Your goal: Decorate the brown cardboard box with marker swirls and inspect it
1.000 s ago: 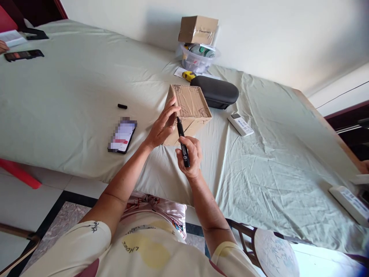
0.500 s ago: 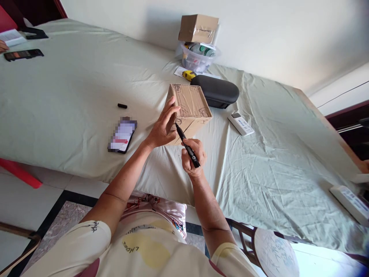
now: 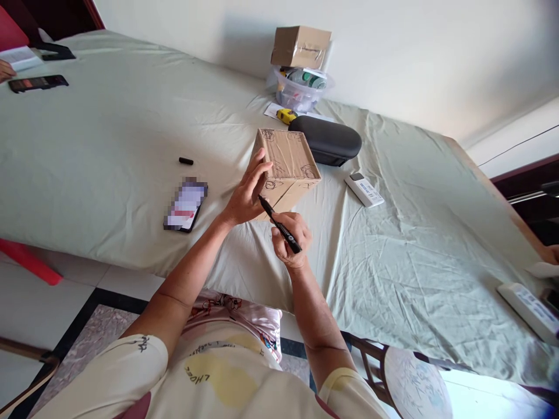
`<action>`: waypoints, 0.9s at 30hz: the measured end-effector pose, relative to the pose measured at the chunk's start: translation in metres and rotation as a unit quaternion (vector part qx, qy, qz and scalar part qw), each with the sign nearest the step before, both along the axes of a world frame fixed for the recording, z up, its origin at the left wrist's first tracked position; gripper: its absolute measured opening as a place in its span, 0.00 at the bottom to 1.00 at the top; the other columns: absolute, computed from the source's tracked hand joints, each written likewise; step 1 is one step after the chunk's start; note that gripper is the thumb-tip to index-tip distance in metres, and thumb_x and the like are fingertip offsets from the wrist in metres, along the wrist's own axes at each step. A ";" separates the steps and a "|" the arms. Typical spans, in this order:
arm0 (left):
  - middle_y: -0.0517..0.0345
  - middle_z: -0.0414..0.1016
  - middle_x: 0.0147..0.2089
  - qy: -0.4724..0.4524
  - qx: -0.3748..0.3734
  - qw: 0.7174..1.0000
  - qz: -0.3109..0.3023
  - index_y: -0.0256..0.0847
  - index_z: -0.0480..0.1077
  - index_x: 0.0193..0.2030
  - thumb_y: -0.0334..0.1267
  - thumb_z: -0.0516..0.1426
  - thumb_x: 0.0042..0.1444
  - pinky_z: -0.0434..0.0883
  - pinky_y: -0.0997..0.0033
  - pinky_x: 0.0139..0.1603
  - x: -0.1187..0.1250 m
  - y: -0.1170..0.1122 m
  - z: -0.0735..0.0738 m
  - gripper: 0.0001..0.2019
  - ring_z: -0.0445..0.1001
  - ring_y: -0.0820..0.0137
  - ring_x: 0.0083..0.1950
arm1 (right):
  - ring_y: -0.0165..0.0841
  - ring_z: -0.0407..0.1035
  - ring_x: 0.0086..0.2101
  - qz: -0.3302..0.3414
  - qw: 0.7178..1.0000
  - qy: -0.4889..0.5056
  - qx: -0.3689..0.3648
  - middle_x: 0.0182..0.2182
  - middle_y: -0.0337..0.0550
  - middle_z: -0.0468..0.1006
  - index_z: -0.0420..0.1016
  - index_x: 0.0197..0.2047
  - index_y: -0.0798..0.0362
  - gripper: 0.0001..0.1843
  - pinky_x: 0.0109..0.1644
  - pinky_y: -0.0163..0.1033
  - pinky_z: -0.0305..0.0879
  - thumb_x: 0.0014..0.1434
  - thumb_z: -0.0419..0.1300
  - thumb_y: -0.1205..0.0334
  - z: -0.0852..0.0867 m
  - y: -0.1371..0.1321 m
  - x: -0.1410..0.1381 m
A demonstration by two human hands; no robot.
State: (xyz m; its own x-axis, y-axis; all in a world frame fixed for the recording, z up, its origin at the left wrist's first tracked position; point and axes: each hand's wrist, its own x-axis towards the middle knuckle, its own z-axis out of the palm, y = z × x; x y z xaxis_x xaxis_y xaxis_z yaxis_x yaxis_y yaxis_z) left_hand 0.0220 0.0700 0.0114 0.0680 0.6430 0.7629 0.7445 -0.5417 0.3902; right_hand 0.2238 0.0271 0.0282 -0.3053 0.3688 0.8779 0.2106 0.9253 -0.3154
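A cardboard box [image 3: 290, 152] with black scribbles near its corners stands on the cloth in front of me. My left hand [image 3: 245, 195] steadies its left side, fingers over the top edge and thumb by the front face. Pinched in my right hand [image 3: 293, 237] is an uncapped black marker [image 3: 286, 233]. Its tip points up and left, close to the front face beside my left thumb; whether it touches the cardboard I cannot tell. A loose black marker cap [image 3: 186, 160] lies to the left, above a phone [image 3: 187, 205] with a lit screen.
Behind the box lie a black hard case [image 3: 325, 139] and a yellow tape measure [image 3: 286, 116]. A plastic tub [image 3: 294, 93] carries another carton [image 3: 301, 46] by the wall. A white device [image 3: 364, 190] sits at right. Other people's hands [image 3: 6, 70] show at both edges.
The marker's tip has moved down and slightly left, away from the circle drawn at the front face's upper corner. My left hand stays on the box.
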 end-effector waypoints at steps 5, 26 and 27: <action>0.44 0.46 0.87 0.003 0.010 1.000 -0.002 0.52 0.44 0.82 0.67 0.47 0.72 0.59 0.44 0.84 -0.001 0.001 -0.004 0.40 0.47 0.54 0.88 | 0.37 0.75 0.32 -0.088 0.977 0.195 -0.013 0.37 0.40 0.76 0.74 0.60 0.38 0.15 0.40 0.47 0.74 0.75 0.52 0.53 -0.004 0.011 0.012; 0.55 0.40 0.88 -0.147 -0.019 0.970 -0.191 0.58 0.43 0.83 0.49 0.55 0.73 0.52 0.45 0.86 -0.007 -0.002 -0.007 0.37 0.43 0.54 0.88 | 0.54 0.66 0.62 -0.416 0.789 -0.239 -0.383 0.62 0.58 0.77 0.78 0.66 0.50 0.30 0.68 0.64 0.59 0.63 0.60 0.50 -0.065 0.080 0.064; 0.55 0.41 0.88 -0.148 -0.019 0.971 -0.186 0.58 0.43 0.83 0.48 0.55 0.72 0.53 0.45 0.86 -0.006 -0.002 -0.008 0.38 0.44 0.54 0.88 | 0.54 0.66 0.63 -0.421 0.789 -0.236 -0.380 0.62 0.58 0.76 0.78 0.66 0.50 0.30 0.68 0.65 0.60 0.63 0.60 0.50 -0.067 0.081 0.064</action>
State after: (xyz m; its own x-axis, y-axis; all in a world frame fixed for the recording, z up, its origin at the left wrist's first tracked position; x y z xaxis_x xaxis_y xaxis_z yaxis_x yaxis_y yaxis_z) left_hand 0.0162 0.0681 0.0032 0.0825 0.6437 0.7608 0.3534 -0.7327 0.5816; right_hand 0.2880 0.1077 -0.0385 0.1010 0.9806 0.1679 0.9100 -0.0229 -0.4141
